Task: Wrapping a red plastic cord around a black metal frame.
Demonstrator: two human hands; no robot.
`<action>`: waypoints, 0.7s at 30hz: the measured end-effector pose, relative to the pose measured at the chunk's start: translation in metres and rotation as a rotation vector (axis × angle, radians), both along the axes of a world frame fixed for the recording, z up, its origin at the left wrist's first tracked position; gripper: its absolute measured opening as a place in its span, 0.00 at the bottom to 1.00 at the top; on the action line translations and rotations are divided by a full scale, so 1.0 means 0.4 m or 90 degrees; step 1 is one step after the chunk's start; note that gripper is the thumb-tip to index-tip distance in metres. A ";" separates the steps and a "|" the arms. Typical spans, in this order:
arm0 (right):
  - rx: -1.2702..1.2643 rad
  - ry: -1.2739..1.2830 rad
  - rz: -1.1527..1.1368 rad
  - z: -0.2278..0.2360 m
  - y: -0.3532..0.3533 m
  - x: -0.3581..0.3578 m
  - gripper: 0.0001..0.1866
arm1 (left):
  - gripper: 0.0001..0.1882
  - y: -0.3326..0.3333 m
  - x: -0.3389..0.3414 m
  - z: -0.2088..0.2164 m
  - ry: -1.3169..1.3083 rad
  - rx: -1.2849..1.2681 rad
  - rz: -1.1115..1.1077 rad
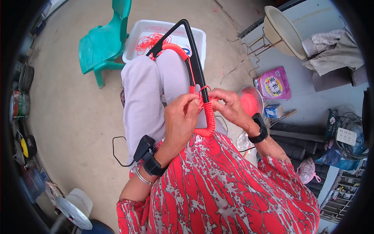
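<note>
A black looped frame (197, 70) rests across my lap, its far end leaning up beyond my knees. Glossy red-orange cord (210, 119) is wound in tight coils round its near corner, and more wraps cover the far left part. My left hand (181, 119) is closed in a pinch on a strand of this cord, just left of the frame's right bar. On the bar's other side, my right hand (230, 107) has its fingers bent together at the cord, where a small loop stands up. The fingertips partly hide the strand between the hands.
Beyond my knees stands a white plastic tub (201, 39) with a loose tangle of red cord (150, 42). A green plastic chair (103, 46) is at its left. To the right are a metal bowl (260, 97) with something red in it, a purple bag (274, 84) and dark rolls (296, 136).
</note>
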State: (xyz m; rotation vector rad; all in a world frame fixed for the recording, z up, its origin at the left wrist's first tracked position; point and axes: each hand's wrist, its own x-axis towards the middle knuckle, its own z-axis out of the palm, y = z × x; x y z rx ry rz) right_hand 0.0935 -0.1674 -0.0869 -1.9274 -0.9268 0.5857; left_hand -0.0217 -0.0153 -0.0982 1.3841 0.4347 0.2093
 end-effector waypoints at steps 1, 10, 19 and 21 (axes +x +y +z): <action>0.009 0.108 -0.099 0.011 0.003 -0.001 0.11 | 0.07 0.001 0.000 0.006 -0.117 0.130 0.072; 0.061 0.319 -0.194 0.044 0.013 0.035 0.12 | 0.08 -0.033 -0.030 -0.026 0.028 -0.122 -0.236; 0.087 0.435 -0.196 0.011 0.000 0.058 0.15 | 0.09 -0.044 0.066 -0.036 0.158 -0.391 -0.315; 0.109 0.500 -0.201 0.004 -0.008 0.065 0.14 | 0.11 -0.037 0.072 -0.054 0.144 -0.461 -0.379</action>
